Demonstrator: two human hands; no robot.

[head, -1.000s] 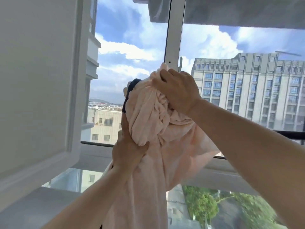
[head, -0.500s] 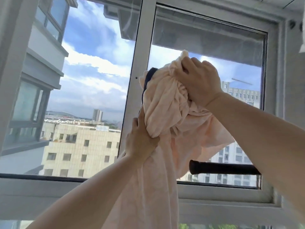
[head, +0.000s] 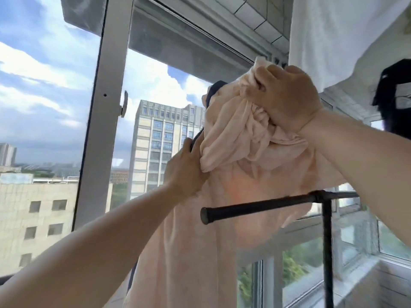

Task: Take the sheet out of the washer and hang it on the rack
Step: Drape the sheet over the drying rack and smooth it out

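Note:
A pale pink sheet with a dark blue edge is bunched high in front of the window. My right hand grips its top bundle. My left hand holds the sheet's left side lower down. The rest of the cloth hangs down past the black rack bar, which crosses in front of it with its round end cap pointing left. The bar joins a black upright post at the right.
A white cloth hangs at the top right, with a dark garment beside it. The window frame post stands at the left. Tiled sill and lower window panes lie at the bottom right.
The view has swung right and up. Both hands have carried the sheet to the right, over the black bar, more of which now shows along with its post.

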